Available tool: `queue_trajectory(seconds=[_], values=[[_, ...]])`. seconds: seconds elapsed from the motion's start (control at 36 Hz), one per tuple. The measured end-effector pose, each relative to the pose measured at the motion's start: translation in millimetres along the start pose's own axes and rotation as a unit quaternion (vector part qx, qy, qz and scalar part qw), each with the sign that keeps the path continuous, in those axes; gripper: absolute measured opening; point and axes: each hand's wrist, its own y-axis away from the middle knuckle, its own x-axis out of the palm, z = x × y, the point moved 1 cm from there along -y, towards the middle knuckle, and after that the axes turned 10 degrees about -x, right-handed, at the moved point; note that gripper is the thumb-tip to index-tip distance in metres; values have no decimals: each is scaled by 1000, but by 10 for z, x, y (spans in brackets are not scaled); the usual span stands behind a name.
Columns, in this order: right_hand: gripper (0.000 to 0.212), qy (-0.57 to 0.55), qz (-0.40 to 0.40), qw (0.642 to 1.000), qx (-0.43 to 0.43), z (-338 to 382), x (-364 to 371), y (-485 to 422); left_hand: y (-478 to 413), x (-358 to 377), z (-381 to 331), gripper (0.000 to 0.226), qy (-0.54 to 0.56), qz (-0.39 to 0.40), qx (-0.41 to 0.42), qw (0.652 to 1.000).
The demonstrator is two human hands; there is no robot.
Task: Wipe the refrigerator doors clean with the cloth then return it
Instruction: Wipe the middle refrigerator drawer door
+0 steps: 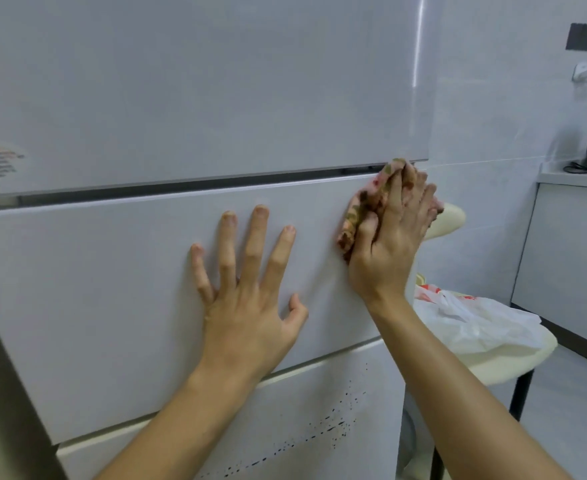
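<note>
The cloth (352, 218) was seen bunched against the refrigerator, at the top right corner of the middle door (112, 306), with its upper end reaching the seam (181, 188) under the upper door (198, 81). It was held there by the right grip (389, 244): the fingers were laid over the wad and bent slightly round it, and the thumb was tucked against its left side, so that the cloth was both pinched and pressed to the panel. The long axis of the wad ran steeply, from lower left to upper right.

The left grip (247, 303) was spread flat, fingers well apart, on the same door, just left of the cloth and apart from it; nothing was held in it.

The coming stroke was judged to turn on this: the cloth sat at the door's right edge, so nearly all of the unwiped panel lay to its left, and the left grip stood in that path.

By count, three door fronts were in view, one cloth and two grips. Dark specks were seen on the lowest door (319, 393), which was judged not yet wiped. Where the cloth was to be returned could not be told.
</note>
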Motion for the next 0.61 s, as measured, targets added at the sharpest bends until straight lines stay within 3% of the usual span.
queue_trajectory(seconds=[0.14,0.33,0.5,0.61], values=[[60,-18,-21,1000,15,-254,-12,549,29,-6,107,85,-2,-1,24,1000],[67,-63,-3,977,202,-284,-106,1420,63,49,95,86,0,-22,27,999],[74,-29,25,979,202,-191,-72,1374,72,84,120,86,-8,-28,40,999],[69,-16,5,993,114,-58,-1,935,66,94,109,87,-3,-31,40,999]])
